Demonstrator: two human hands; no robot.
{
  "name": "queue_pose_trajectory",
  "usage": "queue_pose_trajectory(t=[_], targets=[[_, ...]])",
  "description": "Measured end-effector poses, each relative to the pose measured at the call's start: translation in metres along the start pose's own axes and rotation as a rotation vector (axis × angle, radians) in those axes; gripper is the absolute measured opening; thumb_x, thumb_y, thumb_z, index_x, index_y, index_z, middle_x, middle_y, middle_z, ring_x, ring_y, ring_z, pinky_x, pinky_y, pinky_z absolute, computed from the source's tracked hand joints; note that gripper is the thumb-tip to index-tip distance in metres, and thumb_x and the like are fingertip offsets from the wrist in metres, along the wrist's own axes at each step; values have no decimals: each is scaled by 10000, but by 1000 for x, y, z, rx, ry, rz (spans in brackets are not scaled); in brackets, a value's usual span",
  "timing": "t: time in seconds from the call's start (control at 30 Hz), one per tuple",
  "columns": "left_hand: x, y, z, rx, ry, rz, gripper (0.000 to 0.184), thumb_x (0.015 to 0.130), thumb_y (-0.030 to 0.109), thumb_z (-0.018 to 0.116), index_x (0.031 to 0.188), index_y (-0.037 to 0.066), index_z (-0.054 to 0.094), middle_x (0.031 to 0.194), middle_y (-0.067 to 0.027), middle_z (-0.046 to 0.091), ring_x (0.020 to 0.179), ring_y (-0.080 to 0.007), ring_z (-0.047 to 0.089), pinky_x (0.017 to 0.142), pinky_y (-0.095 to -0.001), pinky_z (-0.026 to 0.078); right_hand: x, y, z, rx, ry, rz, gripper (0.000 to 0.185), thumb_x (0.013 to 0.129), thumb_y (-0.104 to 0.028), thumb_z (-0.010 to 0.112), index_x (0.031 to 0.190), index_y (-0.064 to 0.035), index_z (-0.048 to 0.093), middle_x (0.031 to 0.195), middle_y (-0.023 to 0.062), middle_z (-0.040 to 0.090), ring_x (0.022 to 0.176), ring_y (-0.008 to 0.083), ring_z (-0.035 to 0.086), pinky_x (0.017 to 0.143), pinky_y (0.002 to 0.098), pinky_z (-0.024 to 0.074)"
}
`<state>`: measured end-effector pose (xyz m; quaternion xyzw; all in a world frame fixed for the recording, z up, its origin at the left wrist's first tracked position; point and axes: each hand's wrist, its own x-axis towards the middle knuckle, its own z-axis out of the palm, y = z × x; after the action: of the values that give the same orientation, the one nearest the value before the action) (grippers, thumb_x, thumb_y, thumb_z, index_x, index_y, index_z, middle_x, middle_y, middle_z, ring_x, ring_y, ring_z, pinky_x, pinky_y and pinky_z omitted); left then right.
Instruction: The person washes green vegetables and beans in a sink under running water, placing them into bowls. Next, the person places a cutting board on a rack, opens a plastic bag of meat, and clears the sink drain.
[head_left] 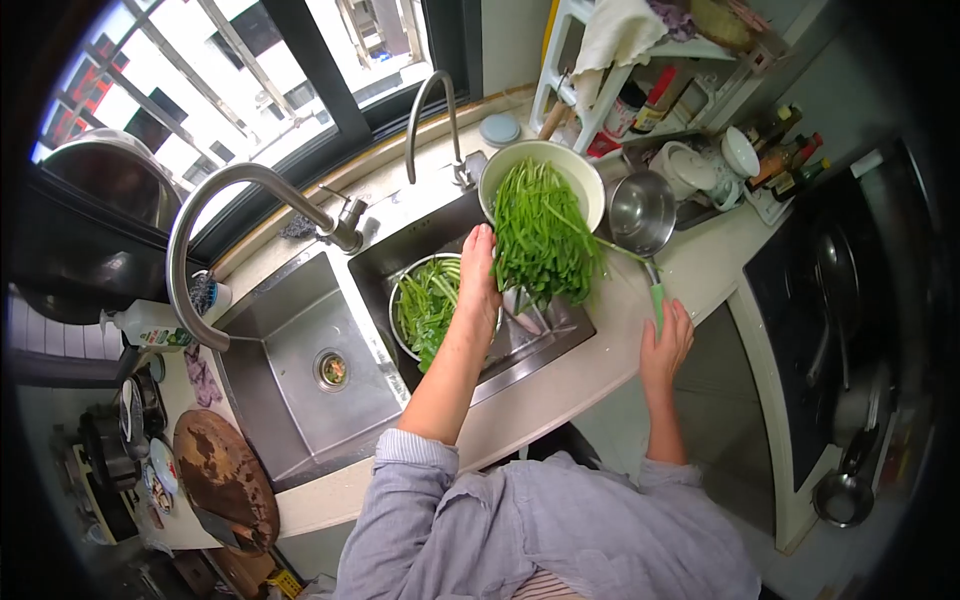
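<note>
Pale countertop (615, 345) surrounds a double-basin steel sink (310, 400) beneath a barred window (240, 80). Long leafy greens (545, 235) spill over a cream bowl (592, 185) at the sink's back corner. The left hand (480, 275), fingers extended together, lies against them; whether it grips any is unclear. The right hand (667, 345), loosely open, is at the saucepan's (641, 212) green handle (657, 300); I cannot tell if it grips.
</note>
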<state>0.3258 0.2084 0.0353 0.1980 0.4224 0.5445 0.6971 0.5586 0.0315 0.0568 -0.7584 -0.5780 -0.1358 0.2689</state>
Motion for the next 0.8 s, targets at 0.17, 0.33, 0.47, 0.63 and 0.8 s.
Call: queue_pose_trajectory(t=[0.17,0.33,0.47,0.63,0.8], targets=[[16,-24,16,-181,24,-135,267,863,164,460,1070,0,496,952,-131,601,800,-255,614,707,-386,531,33,56,34,284,-314,231,444,820,-136,538,1235,-15,435,1077,189,541,993,351,517,839,401,409],[4,-47,49,-139,147,-94,304,786,29,446,1086,-2,475,951,-128,586,772,-253,599,661,-370,521,37,101,35,400,-243,162,373,812,-109,545,1173,-23,502,992,167,566,903,338,550,777,400,437],[5,-76,68,-124,312,-29,212,833,68,459,1032,-3,479,930,-145,572,771,-272,600,619,-386,534,60,116,34,404,-253,46,367,793,-97,569,1152,-37,522,973,156,570,894,336,547,770,395,438],[-13,-57,65,-115,349,-37,263,833,144,544,1068,38,491,899,-69,556,686,-169,548,549,-256,481,77,138,51,314,-285,-22,383,786,-114,573,1158,-44,514,1002,151,557,940,324,527,788,392,426],[-55,-44,16,-118,494,133,335,818,106,572,1120,3,469,849,-42,530,665,-114,513,549,-211,456,84,138,44,135,-216,-144,450,764,-158,611,1185,-64,485,1040,129,548,981,316,513,818,409,398]])
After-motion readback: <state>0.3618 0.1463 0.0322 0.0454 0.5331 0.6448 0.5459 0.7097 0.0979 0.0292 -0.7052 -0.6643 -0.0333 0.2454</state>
